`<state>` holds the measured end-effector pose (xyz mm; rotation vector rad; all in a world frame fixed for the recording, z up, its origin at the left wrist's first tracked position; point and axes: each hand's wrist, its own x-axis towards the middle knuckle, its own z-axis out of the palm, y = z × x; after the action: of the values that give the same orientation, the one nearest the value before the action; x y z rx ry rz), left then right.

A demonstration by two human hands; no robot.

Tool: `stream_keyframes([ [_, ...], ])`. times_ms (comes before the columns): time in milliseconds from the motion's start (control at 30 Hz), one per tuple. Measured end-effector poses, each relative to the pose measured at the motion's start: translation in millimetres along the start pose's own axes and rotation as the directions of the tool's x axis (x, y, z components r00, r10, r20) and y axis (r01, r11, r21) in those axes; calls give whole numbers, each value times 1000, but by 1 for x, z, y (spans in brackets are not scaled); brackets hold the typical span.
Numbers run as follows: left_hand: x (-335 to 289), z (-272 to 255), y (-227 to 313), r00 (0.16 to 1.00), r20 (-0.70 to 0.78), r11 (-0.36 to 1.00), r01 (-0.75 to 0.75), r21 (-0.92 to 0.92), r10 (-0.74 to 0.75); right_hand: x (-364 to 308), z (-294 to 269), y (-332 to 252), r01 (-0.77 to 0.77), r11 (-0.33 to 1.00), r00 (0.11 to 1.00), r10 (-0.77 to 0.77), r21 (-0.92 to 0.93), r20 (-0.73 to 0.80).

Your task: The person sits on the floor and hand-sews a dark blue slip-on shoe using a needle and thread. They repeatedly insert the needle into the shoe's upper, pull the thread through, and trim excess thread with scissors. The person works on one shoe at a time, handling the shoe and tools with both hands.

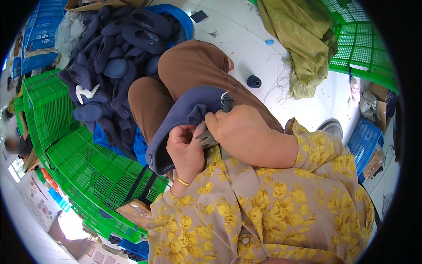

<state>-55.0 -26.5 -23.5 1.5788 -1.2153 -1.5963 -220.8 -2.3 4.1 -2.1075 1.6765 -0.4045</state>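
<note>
A heap of navy slippers (105, 53) is filling ten o'clock; nearer centre, also toward ten, a single navy slipper (178, 112) is lying beneath both hands. At three, the right hand (241, 130) is gripping metal snips (205, 137) firmly; at eight, the left hand (187, 147) is pinching the slipper's fabric. Clean work is probably depending on taut cloth and fingertips clear of the blades.

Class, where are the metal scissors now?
Near the head view's centre, the scissors are in the right hand, blades pointing toward the left hand, which grips the navy slipper.
</note>
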Motion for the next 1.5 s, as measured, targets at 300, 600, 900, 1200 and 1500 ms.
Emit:
stream_keyframes([
  [300, 9, -9, -9, 994, 105, 990, -50, 134, 36, 12, 8, 12, 32, 997, 999, -33, 71, 25],
  [600, 19, -24, 17, 949, 277, 980, 179, -88, -148, 25, -13, 48, -62, 904, 976, -33, 424, 213],
  [900, 25, -26, 17, 922, 357, 966, 213, -144, -150, 33, -11, 62, -66, 758, 964, -120, 649, 238],
  [1200, 26, -23, 20, 882, 435, 927, 302, -221, -183, 33, -11, 64, -133, 656, 949, -132, 743, 287],
  [1500, 31, -22, 15, 875, 447, 903, 332, -273, -187, 34, -3, 57, 38, 798, 979, -150, 602, 138],
])
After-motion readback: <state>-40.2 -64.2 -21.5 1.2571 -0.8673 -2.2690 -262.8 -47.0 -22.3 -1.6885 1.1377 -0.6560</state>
